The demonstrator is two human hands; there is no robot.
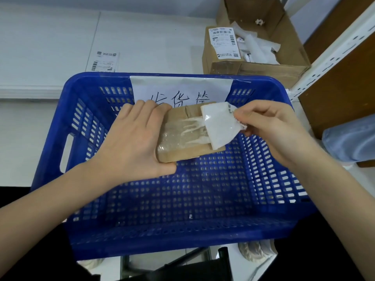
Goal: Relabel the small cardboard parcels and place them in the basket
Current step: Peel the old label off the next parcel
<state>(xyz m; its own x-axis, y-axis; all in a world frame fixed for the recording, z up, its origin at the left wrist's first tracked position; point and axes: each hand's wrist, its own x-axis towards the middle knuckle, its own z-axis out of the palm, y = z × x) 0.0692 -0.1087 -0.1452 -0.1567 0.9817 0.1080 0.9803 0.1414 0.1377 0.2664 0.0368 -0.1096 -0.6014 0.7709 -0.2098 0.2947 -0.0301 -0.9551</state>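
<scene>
A small flat cardboard parcel [178, 136], wrapped in clear tape, is held above the blue plastic basket [85, 236]. My left hand [132, 142] grips its left end, fingers over the top and thumb under the near edge. My right hand [269, 128] pinches a white label [219, 126] that is peeled partly off the parcel's right end, its blank back facing up. Torn white strips of paper stay stuck to the parcel's top. The basket holds nothing else that I can see.
A white paper sign [182, 88] with handwriting is taped to the basket's far wall. Another labelled parcel [221, 51] stands beside an open carton of white scraps [261, 39] at the back right. A loose label sheet [103, 61] lies on the white table. A metal shelf post [332, 51] rises at right.
</scene>
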